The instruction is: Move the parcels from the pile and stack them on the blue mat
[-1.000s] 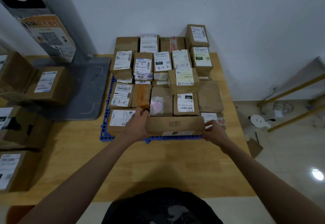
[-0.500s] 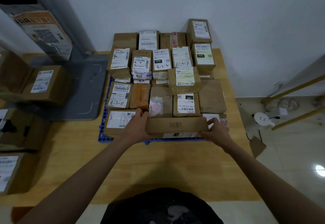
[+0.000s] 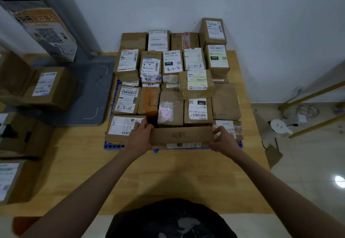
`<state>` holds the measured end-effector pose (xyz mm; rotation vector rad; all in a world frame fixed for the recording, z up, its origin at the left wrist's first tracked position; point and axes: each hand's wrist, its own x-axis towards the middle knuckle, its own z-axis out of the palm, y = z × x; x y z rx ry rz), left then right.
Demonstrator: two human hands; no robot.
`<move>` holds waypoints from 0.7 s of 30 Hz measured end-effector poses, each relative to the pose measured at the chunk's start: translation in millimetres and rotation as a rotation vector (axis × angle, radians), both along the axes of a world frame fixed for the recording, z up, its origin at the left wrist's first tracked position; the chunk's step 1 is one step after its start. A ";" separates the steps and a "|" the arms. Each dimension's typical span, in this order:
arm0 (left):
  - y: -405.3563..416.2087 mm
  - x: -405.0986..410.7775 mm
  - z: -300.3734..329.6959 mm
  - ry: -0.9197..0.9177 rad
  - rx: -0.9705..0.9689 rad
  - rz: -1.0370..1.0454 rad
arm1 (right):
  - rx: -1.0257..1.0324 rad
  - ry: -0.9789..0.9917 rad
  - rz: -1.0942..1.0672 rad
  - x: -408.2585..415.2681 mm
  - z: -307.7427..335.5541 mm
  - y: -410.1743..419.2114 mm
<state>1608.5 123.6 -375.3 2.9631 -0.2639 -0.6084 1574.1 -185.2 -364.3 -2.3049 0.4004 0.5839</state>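
Two hands hold one long box, its long side running left to right. The left hand grips its left end, the right hand its right end, at the blue mat's near edge, touching many stacked parcels.

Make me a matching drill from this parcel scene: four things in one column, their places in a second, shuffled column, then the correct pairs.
Things
1. long plain carton
2. parcel marked 4-3-11
3. grey tray
4. white round device

Places
A. on the floor, right of the table
B. front edge of the blue mat, held at both ends by the left hand and right hand
C. on the table, left of the mat
D. left column of the stack, second row from the front

Pairs: 1-B, 2-D, 3-C, 4-A
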 end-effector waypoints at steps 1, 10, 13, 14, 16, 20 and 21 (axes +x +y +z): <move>0.9 0.9 -2.7 -0.009 0.014 -0.005 | -0.006 0.001 0.005 0.3 -2.0 1.9; -18.9 16.5 -21.2 -0.097 0.045 -0.062 | -0.089 -0.019 0.043 9.0 -17.0 18.8; -26.9 17.9 -24.9 -0.071 0.053 -0.099 | -0.114 -0.046 0.052 10.7 -22.8 24.3; -27.9 17.5 -26.1 -0.071 0.050 -0.107 | -0.122 -0.058 0.057 11.0 -24.7 25.8; -28.5 16.6 -27.8 -0.070 0.035 -0.109 | -0.131 -0.073 0.059 11.6 -28.0 27.6; -28.8 13.6 -29.9 -0.072 -0.030 -0.059 | -0.140 -0.078 0.036 13.3 -33.0 26.2; -29.4 12.0 -30.0 -0.082 -0.048 -0.044 | -0.139 -0.081 0.023 13.4 -34.2 24.2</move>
